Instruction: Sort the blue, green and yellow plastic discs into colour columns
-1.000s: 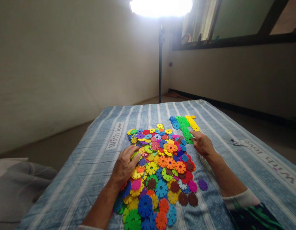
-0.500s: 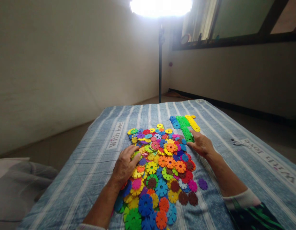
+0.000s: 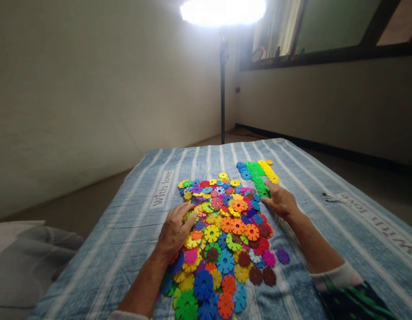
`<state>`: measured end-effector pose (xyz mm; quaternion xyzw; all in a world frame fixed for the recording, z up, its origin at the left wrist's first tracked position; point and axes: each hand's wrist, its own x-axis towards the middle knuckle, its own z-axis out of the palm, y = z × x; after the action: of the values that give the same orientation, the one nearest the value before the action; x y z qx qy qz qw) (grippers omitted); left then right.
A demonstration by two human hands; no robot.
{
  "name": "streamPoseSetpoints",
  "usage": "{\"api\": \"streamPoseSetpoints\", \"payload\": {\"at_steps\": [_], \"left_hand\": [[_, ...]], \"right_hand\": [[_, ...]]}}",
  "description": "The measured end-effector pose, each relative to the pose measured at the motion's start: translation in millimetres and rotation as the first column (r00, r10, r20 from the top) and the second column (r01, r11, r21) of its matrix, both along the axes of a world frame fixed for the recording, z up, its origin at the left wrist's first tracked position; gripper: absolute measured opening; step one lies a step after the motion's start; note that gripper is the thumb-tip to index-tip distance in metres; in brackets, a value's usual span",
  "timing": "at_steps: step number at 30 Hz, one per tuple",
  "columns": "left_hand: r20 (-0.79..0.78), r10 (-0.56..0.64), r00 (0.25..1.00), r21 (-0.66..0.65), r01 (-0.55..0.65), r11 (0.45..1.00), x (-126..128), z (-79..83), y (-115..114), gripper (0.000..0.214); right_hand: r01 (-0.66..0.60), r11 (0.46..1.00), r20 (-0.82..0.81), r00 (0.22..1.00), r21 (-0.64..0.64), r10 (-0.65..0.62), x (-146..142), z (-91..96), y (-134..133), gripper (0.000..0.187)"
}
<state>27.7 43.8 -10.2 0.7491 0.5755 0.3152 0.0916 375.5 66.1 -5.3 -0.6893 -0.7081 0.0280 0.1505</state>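
A wide pile of flat plastic snowflake discs (image 3: 222, 235) in many colours lies on a blue striped bed sheet (image 3: 126, 240). My left hand (image 3: 175, 231) rests on the pile's left side, fingers curled loosely over yellow and green discs. My right hand (image 3: 279, 200) lies at the pile's far right edge, its fingertips against the near end of a green row (image 3: 258, 180) of discs. Beside that row are a yellow row (image 3: 269, 171) and a few blue discs (image 3: 242, 170), laid out in lines. What the right fingers hold, if anything, is hidden.
A purple disc (image 3: 283, 256) and two brown discs (image 3: 262, 276) lie loose right of the pile. A lamp stand (image 3: 222, 89) with a bright light rises beyond the bed. Grey bedding (image 3: 22, 262) sits at the left. A window (image 3: 326, 26) is at the upper right.
My right hand slid slightly left, from the yellow row's end to the green row's near end. My left hand has stayed in place on the pile.
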Motion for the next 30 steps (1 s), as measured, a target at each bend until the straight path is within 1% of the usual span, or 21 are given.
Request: {"api": "streamPoseSetpoints", "payload": {"at_steps": [6,10,18,22,30], "left_hand": [[-0.008,0.005,1.0,-0.035,-0.006,0.999,0.5,1.4,-0.6,0.042],[-0.009,0.007,1.0,-0.026,-0.008,1.0,-0.4,-0.5,-0.1,0.041],[0.002,0.013,1.0,-0.041,-0.013,0.999,0.7,-1.8,0.4,0.044],[0.009,0.013,1.0,-0.033,-0.013,0.999,0.1,-3.1,0.5,0.044],[-0.002,0.0,1.0,0.0,0.0,1.0,-1.1,-2.1,0.3,0.039]], "right_hand": [[-0.003,1.0,-0.01,1.0,0.001,0.003,0.6,1.8,-0.1,0.03],[0.012,1.0,-0.035,0.999,0.016,-0.011,3.0,0.8,2.0,0.035],[0.126,0.99,-0.072,0.99,0.058,-0.122,5.0,-3.3,4.2,0.046],[0.167,0.983,-0.093,0.983,0.074,-0.159,5.9,-3.9,4.8,0.042],[0.206,0.971,-0.138,0.972,0.119,-0.189,7.2,-6.3,5.9,0.037]]}}
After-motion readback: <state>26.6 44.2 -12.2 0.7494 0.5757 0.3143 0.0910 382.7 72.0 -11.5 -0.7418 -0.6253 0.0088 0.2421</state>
